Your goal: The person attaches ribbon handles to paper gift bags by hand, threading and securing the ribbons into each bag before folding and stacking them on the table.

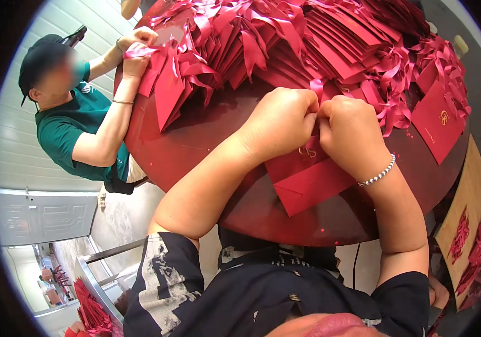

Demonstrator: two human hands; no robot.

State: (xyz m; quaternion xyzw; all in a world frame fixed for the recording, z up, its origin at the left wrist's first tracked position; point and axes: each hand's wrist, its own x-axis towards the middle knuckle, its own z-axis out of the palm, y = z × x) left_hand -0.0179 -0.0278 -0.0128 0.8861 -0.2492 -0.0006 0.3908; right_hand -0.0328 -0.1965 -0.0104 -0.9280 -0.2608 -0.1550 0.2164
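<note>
Left hand [285, 121] & right hand [353, 132] meet knuckle to knuckle over the near half of the round, glossy dark-red table [165, 154], both closed, fingers curled in tight pinches; they seem to grip the shiny pink satin ribbon [317, 88], a bit of which pokes up b/w them on the far side (fingertips mostly hidden, so can't tell exactly which part each one has). The flat, angular red paper pouch w/ gold emblem [314, 188] is on the table, under the hands & out toward the near side, i.e. b/w the hands and the wearer's body. R hand is nearer to its visible body, overlapping the right part; L hand sits just off its far-left corner. Pouch axis looks approx near–far, far end leaning slightly left, tho the hands hide that end, so full length & which side is longer can't be told. A folded corner points near, toward the wearer; ribbon is at the far end. Past the hands: stacked red paper pouches w/ pink ribbons [339, 48]. Far left, a co-worker in a green T-shirt [72, 126] handles ribbon too.
</note>
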